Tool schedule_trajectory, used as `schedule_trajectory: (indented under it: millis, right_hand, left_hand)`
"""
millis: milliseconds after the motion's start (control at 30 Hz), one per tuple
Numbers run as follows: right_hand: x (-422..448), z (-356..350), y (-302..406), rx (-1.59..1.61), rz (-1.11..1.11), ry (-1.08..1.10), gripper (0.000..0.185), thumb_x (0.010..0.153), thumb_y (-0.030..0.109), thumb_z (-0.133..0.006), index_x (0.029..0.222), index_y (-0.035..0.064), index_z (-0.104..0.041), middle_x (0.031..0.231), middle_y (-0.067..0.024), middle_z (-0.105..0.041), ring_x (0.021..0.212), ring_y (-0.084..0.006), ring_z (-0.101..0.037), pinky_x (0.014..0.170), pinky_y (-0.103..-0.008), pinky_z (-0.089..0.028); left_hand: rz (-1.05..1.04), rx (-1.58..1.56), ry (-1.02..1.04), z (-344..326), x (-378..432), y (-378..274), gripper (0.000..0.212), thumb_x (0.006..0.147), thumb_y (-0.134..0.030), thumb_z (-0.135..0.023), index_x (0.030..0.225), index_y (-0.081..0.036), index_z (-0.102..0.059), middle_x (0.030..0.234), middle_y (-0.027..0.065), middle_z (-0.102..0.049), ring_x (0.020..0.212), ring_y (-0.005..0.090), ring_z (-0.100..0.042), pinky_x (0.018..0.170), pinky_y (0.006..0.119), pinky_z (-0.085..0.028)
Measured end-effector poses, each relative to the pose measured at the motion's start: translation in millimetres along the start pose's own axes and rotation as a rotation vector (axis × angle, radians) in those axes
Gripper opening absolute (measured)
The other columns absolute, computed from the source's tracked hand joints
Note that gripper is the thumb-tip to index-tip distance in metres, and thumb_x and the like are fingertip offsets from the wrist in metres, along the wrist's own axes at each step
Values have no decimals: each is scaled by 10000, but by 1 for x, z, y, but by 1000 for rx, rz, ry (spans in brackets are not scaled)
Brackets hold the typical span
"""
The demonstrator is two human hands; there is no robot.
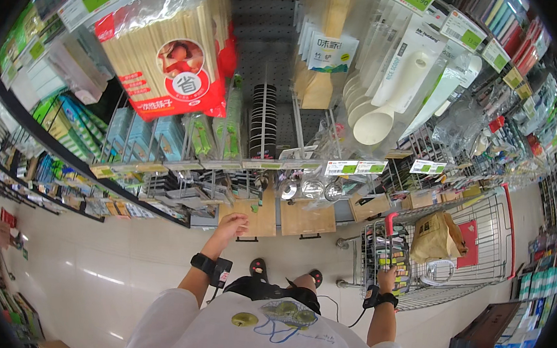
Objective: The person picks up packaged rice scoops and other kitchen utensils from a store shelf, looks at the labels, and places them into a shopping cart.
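My left hand (232, 227) is raised in front of the lower shelf with its fingers loosely bent and nothing in them. From this view it overlaps the edge of a wooden board (260, 217), but I cannot tell that they touch. On the right, my right hand (387, 279) closes on the near end of a wire shopping cart (475, 287); the exact part under the fingers is hard to see. Inside the cart are a brown paper bag (433, 237) and a white ring-shaped item (437, 271). Patterned small items or a printed panel (397, 257) show beside my right hand.
Bagged disposable chopsticks (165, 52), a bamboo spatula (317, 88) and white rice scoops (373, 127) hang on hooks at head height. Lower hooks carry blue packs (144, 136) and a black stack (263, 119). A second board (307, 218) stands near the floor. Cables run from both wrist straps.
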State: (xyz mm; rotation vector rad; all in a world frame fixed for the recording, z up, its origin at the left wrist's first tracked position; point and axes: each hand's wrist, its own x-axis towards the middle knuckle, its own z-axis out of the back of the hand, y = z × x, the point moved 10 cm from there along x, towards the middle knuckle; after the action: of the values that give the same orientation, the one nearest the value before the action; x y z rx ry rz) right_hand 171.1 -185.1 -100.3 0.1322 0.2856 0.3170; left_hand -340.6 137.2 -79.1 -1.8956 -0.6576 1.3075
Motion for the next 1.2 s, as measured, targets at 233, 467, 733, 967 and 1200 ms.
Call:
schedule_trajectory:
  millis: [233, 467, 733, 967, 1200]
  right_hand:
    - [-4, -15, 29, 209, 220, 6, 313, 744, 152, -439, 1021, 13, -397, 941, -260, -517, 836, -428, -501, 715, -471, -409]
    - [21, -54, 34, 364, 365, 88, 182, 727, 111, -482, 855, -4, -538, 750, -204, -583, 719, -343, -568, 597, -407, -447]
    - [19, -84, 57, 443, 558, 445, 165, 699, 124, -532, 763, -27, -556, 633, -104, -577, 564, -182, -565, 469, -305, -443]
    - [8, -62, 59, 354, 997, 386, 206, 702, 147, -588, 861, 19, -564, 724, -60, -604, 597, -129, -561, 500, -283, -472]
    - [26, -55, 20, 577, 614, 699, 102, 634, 150, -521, 666, 87, -595, 755, -69, -572, 687, -226, -553, 644, -275, -451]
  left_hand:
    - [6, 43, 31, -10, 1, -21, 207, 797, -163, -521, 981, -70, -539, 862, 35, -591, 723, 132, -580, 623, 228, -442]
    - [-15, 65, 165, -65, 14, -40, 200, 803, -143, -518, 985, -65, -536, 860, 42, -587, 721, 124, -577, 624, 223, -444]
    - [-55, 161, 284, -167, 4, -73, 217, 821, -181, -511, 1000, -63, -542, 871, 23, -586, 756, 106, -559, 675, 223, -429]
    - [-26, 254, 370, -228, 19, -65, 229, 821, -198, -511, 1007, -68, -542, 905, 27, -580, 780, 116, -562, 698, 235, -432]
    - [-22, 278, 389, -278, 31, -51, 231, 814, -175, -523, 1012, -58, -531, 892, 38, -578, 743, 112, -550, 679, 234, -440]
